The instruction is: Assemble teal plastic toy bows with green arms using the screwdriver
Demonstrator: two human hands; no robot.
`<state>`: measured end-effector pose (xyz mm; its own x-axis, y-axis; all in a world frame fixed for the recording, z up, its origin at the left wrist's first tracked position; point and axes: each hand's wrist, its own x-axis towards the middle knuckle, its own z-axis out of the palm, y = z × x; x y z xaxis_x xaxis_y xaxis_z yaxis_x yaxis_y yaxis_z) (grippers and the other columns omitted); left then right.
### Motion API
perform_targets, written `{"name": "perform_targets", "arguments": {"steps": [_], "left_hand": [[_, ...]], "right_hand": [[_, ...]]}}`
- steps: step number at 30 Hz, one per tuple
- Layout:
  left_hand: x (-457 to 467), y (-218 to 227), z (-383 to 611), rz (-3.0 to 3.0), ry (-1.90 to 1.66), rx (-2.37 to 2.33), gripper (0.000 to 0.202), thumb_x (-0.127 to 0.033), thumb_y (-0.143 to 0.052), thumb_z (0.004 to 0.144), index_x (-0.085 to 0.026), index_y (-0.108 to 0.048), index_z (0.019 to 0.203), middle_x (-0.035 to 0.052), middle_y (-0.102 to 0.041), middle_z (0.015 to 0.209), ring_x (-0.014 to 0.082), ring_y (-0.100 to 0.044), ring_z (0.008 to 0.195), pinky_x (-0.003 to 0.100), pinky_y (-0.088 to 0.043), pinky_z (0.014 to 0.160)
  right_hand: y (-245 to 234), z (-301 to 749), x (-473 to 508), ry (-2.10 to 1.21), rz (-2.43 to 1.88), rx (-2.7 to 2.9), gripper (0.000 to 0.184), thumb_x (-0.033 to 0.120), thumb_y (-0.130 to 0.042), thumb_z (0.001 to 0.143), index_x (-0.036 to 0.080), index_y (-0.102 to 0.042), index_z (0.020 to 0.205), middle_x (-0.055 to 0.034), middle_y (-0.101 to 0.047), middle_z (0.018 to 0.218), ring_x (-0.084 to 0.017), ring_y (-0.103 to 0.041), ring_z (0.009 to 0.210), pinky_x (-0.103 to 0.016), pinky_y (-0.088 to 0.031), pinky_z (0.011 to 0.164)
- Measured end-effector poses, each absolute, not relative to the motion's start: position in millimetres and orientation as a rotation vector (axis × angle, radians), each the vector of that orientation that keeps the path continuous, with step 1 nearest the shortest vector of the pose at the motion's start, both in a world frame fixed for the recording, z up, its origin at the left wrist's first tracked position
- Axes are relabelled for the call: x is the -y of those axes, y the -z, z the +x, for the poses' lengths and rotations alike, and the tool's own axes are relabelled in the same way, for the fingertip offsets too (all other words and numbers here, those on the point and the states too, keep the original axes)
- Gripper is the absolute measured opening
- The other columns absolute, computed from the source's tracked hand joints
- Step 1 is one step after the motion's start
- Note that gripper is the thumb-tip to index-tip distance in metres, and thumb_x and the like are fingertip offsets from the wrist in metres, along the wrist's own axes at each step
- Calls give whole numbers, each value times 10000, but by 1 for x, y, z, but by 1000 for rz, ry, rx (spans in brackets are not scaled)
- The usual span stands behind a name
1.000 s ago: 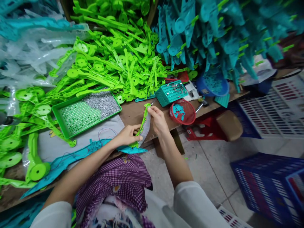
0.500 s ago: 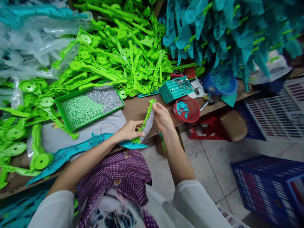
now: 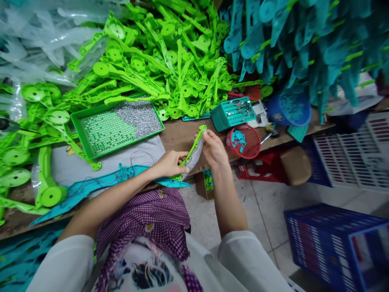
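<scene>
Both my hands hold one slim green plastic arm with a clear plastic strip along it, just above the wooden bench edge. My left hand pinches its lower end. My right hand grips the upper end, fingers curled round it. Under my left hand a long teal plastic piece with thin wires lies across a grey cloth. A green tray half covered with small silver screws sits just beyond.
A heap of green plastic arms fills the bench's back, teal ones hang at the right. A teal basket, a red basket and a blue bowl stand near. Blue and white crates sit on the floor.
My view has drifted, so everything sits a little further right and higher in frame. Both hands keep their hold on the green arm; the right hand has closed tighter on its top.
</scene>
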<state>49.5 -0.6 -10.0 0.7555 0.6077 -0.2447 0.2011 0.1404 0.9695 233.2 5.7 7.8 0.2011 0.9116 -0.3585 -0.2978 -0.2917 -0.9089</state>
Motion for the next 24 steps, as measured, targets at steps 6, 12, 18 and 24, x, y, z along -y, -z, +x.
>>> {"name": "perform_targets", "arguments": {"steps": [6,12,18,24], "left_hand": [[1,9,50,1414,-342,-729,583,-140,-682,690,-118,-612,1269,80,-742,956,207,-681,817,333,-538,740],[0,11,50,1380,-330,-691,580,-122,-667,696,-129,-601,1272,79,-738,1002,197,-681,830,338,-536,762],[-2,16,49,1416,-326,-701,572,-149,-671,716,-87,-571,1276,108,-728,1019,209,-676,866,346,-529,779],[-6,16,49,1421,-332,-672,496,-187,-691,733,-90,-589,1208,120,-693,1109,191,-662,889,339,-519,814]], "right_hand": [[-8,233,-5,-1360,-1358,649,412,501,-823,560,259,-582,791,28,-668,792,-185,-669,899,-302,-542,721],[-5,232,-7,-1309,-1397,682,394,512,-803,577,252,-583,775,17,-670,781,-191,-669,886,-308,-540,723],[2,226,-13,-1278,-1419,623,414,506,-834,508,245,-614,744,25,-681,708,-181,-665,780,-298,-521,691],[7,223,-18,-1280,-1447,625,412,531,-819,511,239,-595,696,20,-676,667,-192,-665,775,-293,-505,647]]}}
